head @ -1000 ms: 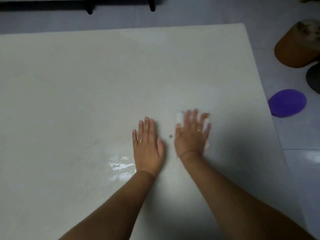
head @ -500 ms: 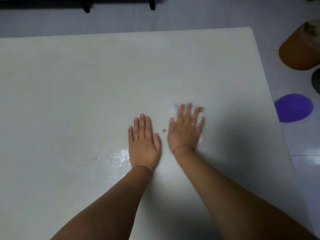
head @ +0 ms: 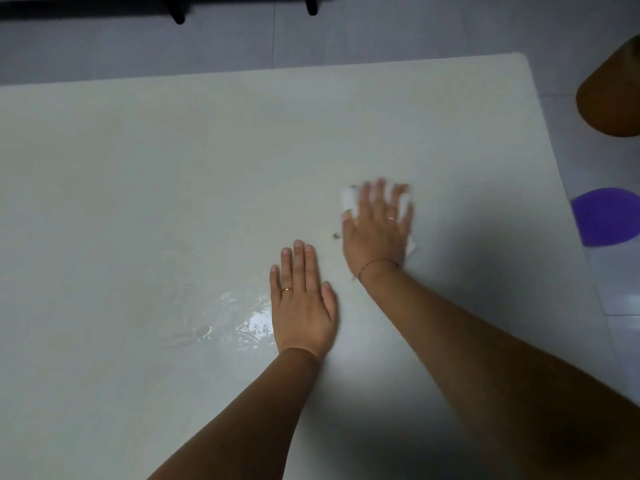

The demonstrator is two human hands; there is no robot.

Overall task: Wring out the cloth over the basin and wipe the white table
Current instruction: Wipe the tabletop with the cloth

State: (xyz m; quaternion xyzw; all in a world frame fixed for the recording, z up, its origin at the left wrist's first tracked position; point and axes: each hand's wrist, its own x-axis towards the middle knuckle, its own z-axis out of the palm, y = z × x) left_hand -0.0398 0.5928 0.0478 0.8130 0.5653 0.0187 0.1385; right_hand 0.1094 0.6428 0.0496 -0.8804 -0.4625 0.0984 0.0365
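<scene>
White cloth (head: 348,199) being pressed flat under spread right hand (head: 377,230), left hand (head: 303,306) being laid flat, fingers together, on wet worktop (head: 138,202), crumbs (head: 335,235) between hands

White cloth (head: 348,199) flat on white table (head: 173,168), wet sheen near front.

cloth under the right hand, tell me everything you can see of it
The cloth is white and looks soft and thin. It lies flat on the white table, right of the middle, mostly hidden under the right hand, which presses it down with spread fingers. Only a corner beyond the thumb, strips between the fingers and a sliver near the wrist show. Small dark crumbs lie beside it. The view is blurred here, so weave and wetness are unclear.
</scene>
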